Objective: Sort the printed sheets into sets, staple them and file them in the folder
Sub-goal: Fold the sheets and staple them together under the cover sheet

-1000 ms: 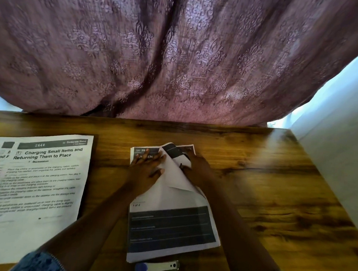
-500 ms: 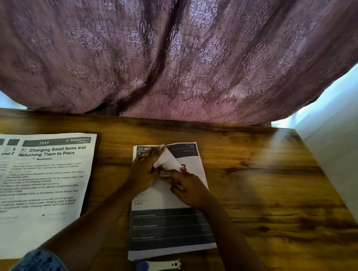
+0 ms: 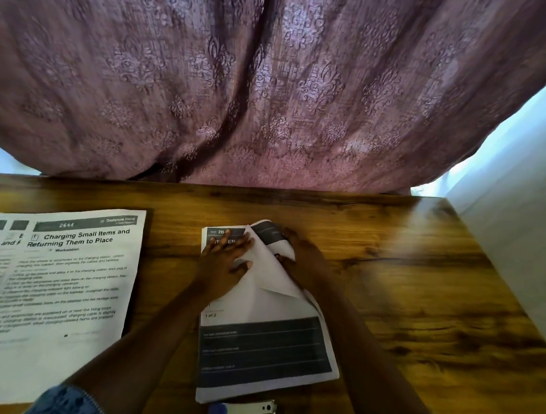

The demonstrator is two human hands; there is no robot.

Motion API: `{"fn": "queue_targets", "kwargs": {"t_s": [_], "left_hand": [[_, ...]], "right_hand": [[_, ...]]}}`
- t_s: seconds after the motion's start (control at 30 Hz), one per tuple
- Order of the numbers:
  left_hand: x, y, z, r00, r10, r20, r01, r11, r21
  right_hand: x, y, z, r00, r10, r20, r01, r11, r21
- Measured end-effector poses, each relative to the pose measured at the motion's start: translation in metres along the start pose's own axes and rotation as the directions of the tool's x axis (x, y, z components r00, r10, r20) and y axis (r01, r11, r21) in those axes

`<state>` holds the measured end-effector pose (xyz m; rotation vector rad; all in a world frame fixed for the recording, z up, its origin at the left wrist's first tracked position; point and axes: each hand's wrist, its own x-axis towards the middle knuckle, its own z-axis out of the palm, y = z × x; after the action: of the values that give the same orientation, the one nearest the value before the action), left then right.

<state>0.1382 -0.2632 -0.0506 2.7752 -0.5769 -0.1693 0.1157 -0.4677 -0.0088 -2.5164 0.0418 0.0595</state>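
Observation:
A set of printed sheets (image 3: 266,350) with a dark lower block and "1 of 2" lies at the table's middle. My left hand (image 3: 226,261) presses flat on its upper left part, fingers spread. The top sheet's upper right corner is folded over toward me, white underside up. My right hand (image 3: 305,256) pinches that folded part at the set's right edge. A white stapler with a blue end (image 3: 241,411) lies just below the set, apart from both hands. A second pile of printed sheets (image 3: 55,289) headed "Charging Small Items" lies at the left.
The wooden table (image 3: 419,295) runs to a mauve patterned curtain (image 3: 272,94) at the back and a white wall (image 3: 520,222) at the right. A dark edge (image 3: 134,278) shows along the left pile's right side. Bare wood lies right of the hands.
My right hand has moved from the sheet's middle back to its upper right, and the corner fold is now larger. My left hand has flattened with its fingers spread.

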Motion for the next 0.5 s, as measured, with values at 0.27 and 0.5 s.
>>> {"fn": "queue_targets", "kwargs": {"t_s": [0.27, 0.5], "left_hand": [[0.0, -0.001, 0.0, 1.0, 0.015, -0.002, -0.015, 1.0, -0.02], [-0.002, 0.002, -0.002, 1.0, -0.005, 0.003, 0.005, 1.0, -0.025]], "right_hand": [[-0.009, -0.01, 0.005, 0.925, 0.296, -0.239, -0.16, 0.873, 0.462], [-0.016, -0.01, 0.006, 0.971, 0.043, -0.237, -0.086, 0.98, -0.177]]}}
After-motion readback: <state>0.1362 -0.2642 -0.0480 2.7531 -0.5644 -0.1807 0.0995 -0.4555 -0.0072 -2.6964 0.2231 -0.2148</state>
